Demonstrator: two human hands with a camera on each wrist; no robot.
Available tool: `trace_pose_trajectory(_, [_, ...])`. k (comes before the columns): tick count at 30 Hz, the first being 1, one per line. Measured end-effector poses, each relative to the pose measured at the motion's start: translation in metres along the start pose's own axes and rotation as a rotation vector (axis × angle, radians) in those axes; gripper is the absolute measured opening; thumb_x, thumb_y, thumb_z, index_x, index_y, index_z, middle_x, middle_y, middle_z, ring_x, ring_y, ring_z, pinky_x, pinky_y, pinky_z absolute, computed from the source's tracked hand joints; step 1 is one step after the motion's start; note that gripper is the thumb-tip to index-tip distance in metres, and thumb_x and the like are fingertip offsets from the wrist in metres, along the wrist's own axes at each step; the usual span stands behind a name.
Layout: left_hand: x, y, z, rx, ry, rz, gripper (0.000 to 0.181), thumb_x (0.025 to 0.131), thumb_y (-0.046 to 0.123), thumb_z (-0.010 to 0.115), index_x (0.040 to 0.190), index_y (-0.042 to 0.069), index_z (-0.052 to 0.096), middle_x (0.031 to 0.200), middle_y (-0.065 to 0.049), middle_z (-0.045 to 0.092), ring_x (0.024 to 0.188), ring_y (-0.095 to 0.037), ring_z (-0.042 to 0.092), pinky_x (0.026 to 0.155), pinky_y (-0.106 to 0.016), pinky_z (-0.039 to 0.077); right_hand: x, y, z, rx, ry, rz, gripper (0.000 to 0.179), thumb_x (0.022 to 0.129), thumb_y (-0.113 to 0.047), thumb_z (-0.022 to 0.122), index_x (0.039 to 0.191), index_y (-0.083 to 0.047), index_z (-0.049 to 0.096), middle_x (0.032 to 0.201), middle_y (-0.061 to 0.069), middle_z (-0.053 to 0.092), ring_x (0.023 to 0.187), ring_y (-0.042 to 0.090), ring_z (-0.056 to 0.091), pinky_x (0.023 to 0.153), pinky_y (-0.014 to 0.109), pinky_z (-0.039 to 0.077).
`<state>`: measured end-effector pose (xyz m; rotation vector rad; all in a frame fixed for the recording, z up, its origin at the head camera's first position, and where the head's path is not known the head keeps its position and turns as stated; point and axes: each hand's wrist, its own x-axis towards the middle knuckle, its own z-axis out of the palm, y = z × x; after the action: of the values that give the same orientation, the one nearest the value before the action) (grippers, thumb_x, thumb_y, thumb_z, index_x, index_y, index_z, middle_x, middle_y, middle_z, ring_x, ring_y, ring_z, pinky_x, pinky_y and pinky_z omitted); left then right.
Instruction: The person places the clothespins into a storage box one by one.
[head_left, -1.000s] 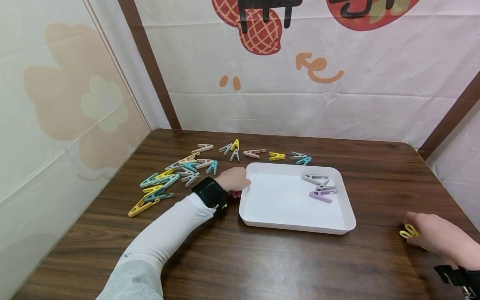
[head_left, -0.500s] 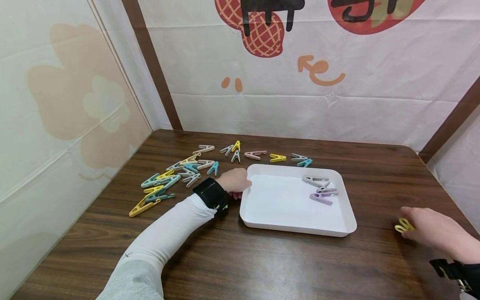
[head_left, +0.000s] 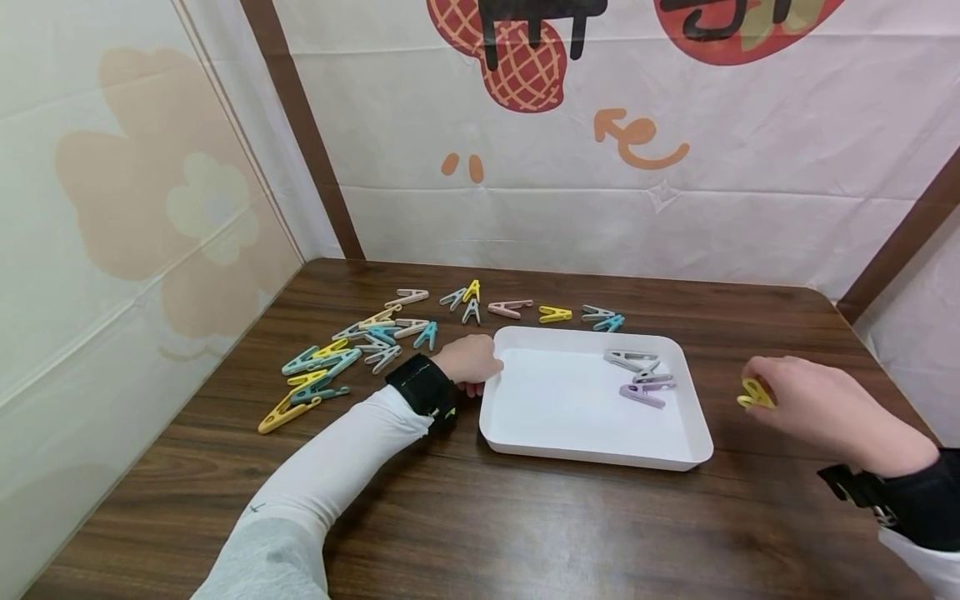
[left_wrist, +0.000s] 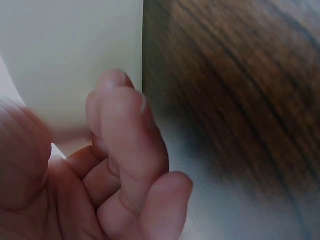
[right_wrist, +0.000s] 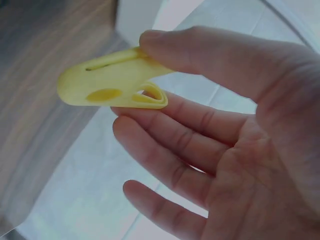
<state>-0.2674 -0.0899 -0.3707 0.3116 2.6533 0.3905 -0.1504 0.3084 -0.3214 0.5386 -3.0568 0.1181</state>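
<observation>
My right hand is held right of the white tray. Between thumb and fingers it pinches a yellow clothespin, apart from the tray; the remaining fingers are loosely spread in the right wrist view. At the tray's left edge, my left hand grips the wall. Close up, the left wrist view has its curled fingers against the pale tray side; part of that grip is hidden. Inside the tray, towards the right, lie a grey clothespin and a purple clothespin, with another grey one touching them.
A loose heap of clothespins in teal, yellow, grey and pink covers the table's left part. Behind the tray several more lie in a row, among them a yellow clothespin and a pink clothespin. Fabric walls enclose the brown table.
My right hand has moved left and away from me, towards the tray, carrying the yellow clothespin. The left hand and the tray have stayed in place.
</observation>
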Motion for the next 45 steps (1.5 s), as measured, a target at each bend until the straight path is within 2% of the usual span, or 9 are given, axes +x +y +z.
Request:
trace_pose_trajectory(4, [0.0, 0.001, -0.001, -0.002, -0.005, -0.011, 0.027, 0.1, 0.021, 0.049, 0.082, 0.005, 0.061, 0.058, -0.006, 0.064, 0.048, -0.017, 0.06, 0.046, -0.029, 0.046, 0.012, -0.017, -0.007, -0.02, 0.079, -0.1, 0.023, 0.075, -0.014, 0.08, 0.083, -0.013, 0.059, 0.067, -0.006, 0.047, 0.061, 0.012, 0.044, 0.053, 0.033, 0.039])
trace_pose_trajectory(8, [0.0, 0.001, -0.001, -0.002, -0.009, -0.018, 0.027, 0.1, 0.021, 0.049, 0.082, 0.005, 0.061, 0.059, -0.006, 0.065, 0.048, -0.017, 0.061, 0.047, -0.029, 0.046, 0.024, -0.036, -0.01, -0.035, 0.09, -0.176, 0.025, 0.073, -0.011, 0.082, 0.088, -0.012, 0.062, 0.074, -0.005, 0.054, 0.065, 0.014, 0.048, 0.055, 0.034, 0.043])
trace_pose_trajectory(16, [0.0, 0.0, 0.0, 0.003, -0.001, -0.004, 0.031, 0.1, 0.021, 0.048, 0.079, 0.005, 0.063, 0.058, -0.006, 0.064, 0.047, -0.017, 0.059, 0.046, -0.029, 0.046, 0.04, -0.069, -0.006, -0.031, 0.014, -0.303, 0.031, 0.072, -0.01, 0.085, 0.096, -0.009, 0.066, 0.084, 0.002, 0.063, 0.066, 0.013, 0.051, 0.056, 0.031, 0.046])
trace_pose_trajectory(24, [0.0, 0.0, 0.0, 0.001, 0.001, 0.011, 0.036, 0.1, 0.021, 0.048, 0.073, 0.005, 0.065, 0.056, -0.005, 0.064, 0.046, -0.017, 0.059, 0.045, -0.029, 0.046, 0.051, -0.084, 0.017, -0.031, -0.074, -0.403, 0.034, 0.073, -0.012, 0.085, 0.101, -0.007, 0.068, 0.087, 0.002, 0.064, 0.074, 0.015, 0.054, 0.06, 0.03, 0.047])
trace_pose_trajectory(32, [-0.003, 0.0, 0.001, -0.001, 0.006, 0.01, 0.035, 0.1, 0.021, 0.047, 0.074, 0.005, 0.064, 0.056, -0.005, 0.063, 0.046, -0.017, 0.058, 0.045, -0.029, 0.045, 0.063, -0.084, 0.03, -0.018, -0.155, -0.43, 0.025, 0.073, -0.008, 0.083, 0.086, -0.011, 0.062, 0.074, -0.003, 0.056, 0.066, 0.014, 0.045, 0.058, 0.028, 0.041])
trace_pose_trajectory(37, [-0.004, 0.0, 0.002, -0.006, 0.009, 0.018, 0.036, 0.099, 0.02, 0.048, 0.072, 0.005, 0.065, 0.056, -0.005, 0.063, 0.047, -0.017, 0.059, 0.046, -0.029, 0.046, 0.064, -0.078, 0.035, -0.053, -0.161, -0.422, 0.031, 0.072, -0.005, 0.084, 0.099, -0.003, 0.069, 0.087, 0.003, 0.067, 0.075, 0.017, 0.055, 0.068, 0.034, 0.051])
trace_pose_trajectory(41, [-0.005, 0.001, 0.001, -0.005, 0.016, 0.02, 0.035, 0.099, 0.02, 0.048, 0.072, 0.005, 0.065, 0.056, -0.005, 0.063, 0.047, -0.017, 0.059, 0.046, -0.029, 0.046, 0.064, -0.073, 0.037, -0.054, -0.155, -0.405, 0.04, 0.072, -0.005, 0.085, 0.109, 0.0, 0.07, 0.097, 0.009, 0.07, 0.085, 0.021, 0.061, 0.078, 0.04, 0.053])
trace_pose_trajectory(45, [-0.005, 0.002, 0.0, -0.004, 0.014, 0.008, 0.034, 0.099, 0.02, 0.049, 0.074, 0.005, 0.064, 0.056, -0.006, 0.064, 0.047, -0.017, 0.059, 0.046, -0.029, 0.046, 0.065, -0.072, 0.039, -0.062, -0.152, -0.407, 0.042, 0.071, -0.007, 0.085, 0.109, 0.0, 0.07, 0.097, 0.01, 0.07, 0.082, 0.02, 0.059, 0.078, 0.039, 0.053])
